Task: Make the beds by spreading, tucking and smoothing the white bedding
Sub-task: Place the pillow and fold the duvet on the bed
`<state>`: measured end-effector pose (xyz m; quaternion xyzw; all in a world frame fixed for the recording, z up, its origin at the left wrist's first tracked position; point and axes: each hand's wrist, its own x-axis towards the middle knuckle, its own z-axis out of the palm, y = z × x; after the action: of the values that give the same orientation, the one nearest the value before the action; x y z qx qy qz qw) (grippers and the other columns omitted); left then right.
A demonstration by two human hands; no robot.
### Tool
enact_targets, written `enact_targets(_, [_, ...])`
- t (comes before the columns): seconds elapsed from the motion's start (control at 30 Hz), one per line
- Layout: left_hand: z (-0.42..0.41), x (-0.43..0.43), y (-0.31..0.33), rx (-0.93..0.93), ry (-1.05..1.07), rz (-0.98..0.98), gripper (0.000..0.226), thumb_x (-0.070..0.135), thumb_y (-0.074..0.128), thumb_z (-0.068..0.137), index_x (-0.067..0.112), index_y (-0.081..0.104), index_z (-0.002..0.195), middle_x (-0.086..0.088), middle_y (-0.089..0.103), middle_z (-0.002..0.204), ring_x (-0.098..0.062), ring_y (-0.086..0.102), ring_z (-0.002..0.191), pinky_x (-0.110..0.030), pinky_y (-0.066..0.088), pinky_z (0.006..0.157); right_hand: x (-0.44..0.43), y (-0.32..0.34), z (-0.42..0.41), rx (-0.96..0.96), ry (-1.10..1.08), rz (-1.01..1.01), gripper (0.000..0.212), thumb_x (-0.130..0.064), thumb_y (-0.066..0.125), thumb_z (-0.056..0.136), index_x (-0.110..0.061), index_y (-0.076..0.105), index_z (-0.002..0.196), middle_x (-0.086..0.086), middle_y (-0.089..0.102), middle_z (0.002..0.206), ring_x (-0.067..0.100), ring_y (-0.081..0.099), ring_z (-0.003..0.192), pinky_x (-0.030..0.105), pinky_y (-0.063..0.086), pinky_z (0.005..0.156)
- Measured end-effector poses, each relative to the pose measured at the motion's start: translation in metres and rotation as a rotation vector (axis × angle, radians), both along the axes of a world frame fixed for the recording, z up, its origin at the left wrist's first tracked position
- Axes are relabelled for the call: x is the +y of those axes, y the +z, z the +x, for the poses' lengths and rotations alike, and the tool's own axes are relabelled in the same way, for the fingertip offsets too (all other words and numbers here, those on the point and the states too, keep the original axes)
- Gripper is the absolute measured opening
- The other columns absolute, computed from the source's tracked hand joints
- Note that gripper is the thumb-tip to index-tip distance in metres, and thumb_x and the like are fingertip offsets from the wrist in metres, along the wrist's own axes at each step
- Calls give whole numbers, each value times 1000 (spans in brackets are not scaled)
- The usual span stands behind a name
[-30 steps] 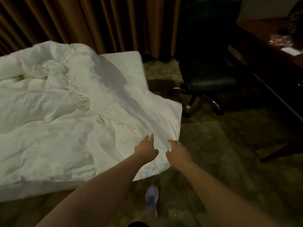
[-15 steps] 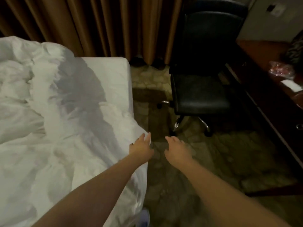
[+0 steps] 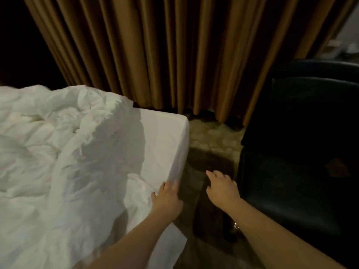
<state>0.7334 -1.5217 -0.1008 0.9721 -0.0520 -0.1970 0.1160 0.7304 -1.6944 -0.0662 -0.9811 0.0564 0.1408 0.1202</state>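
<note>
Judging by the duvet (image 3: 58,152) bunched beside the left hand (image 3: 167,199), little is done. It and the right hand (image 3: 221,188) are spread, holding nothing.

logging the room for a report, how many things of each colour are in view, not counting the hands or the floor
white: 2, the crumpled duvet and the fitted sheet on the mattress
brown: 1, the curtain
black: 1, the chair
total: 4
</note>
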Motion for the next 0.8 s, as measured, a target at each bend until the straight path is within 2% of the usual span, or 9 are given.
enact_targets(0.2, [70, 29, 2, -46, 351, 11, 69, 32, 42, 94, 27, 5, 152, -1, 2, 160, -22, 4, 147, -51, 14, 115, 36, -12, 108, 97, 298, 26, 56, -26, 39, 97, -25, 21, 150, 1, 28, 153, 26, 33, 135, 42, 29, 109])
enact_targets(0.33, [138, 57, -17, -26, 505, 25, 73, 32, 45, 91, 27, 4, 151, -2, 3, 159, -22, 7, 146, -50, 15, 114, 67, -37, 177, 118, 468, 77, 55, -29, 39, 99, -27, 20, 150, 0, 27, 154, 25, 31, 136, 40, 29, 111])
enact_targets(0.43, [207, 83, -39, -14, 598, 44, 79, 40, 49, 90, 30, 0, 151, -4, 2, 159, -25, 8, 146, -51, 18, 112, 79, -60, 250, 153, 531, 34, 57, -28, 39, 99, -27, 18, 151, 0, 24, 155, 24, 32, 136, 38, 30, 110])
enact_targets(0.53, [271, 120, -53, -21, 745, 73, 87, 44, 54, 88, 33, -6, 150, -6, -8, 159, -26, -2, 146, -55, 11, 113, 95, -77, 331, 216, 550, -33, 58, -27, 38, 98, -27, 16, 152, 0, 22, 156, 24, 33, 134, 37, 32, 109])
enact_targets(0.7, [352, 202, -47, -181, 884, 275, 93, 35, 57, 86, 33, -10, 150, -8, -16, 158, -26, -10, 146, -55, 2, 113, 152, -87, 434, 212, 640, -19, 57, -24, 36, 99, -25, 15, 152, 1, 19, 158, 24, 32, 136, 36, 29, 109])
enact_targets(0.8, [383, 247, -46, -136, 975, 332, 93, 31, 57, 88, 35, -14, 148, -13, -15, 157, -31, -11, 145, -56, 1, 113, 193, -93, 461, 242, 713, -1, 58, -24, 36, 99, -25, 15, 153, 1, 17, 158, 24, 29, 138, 35, 27, 110])
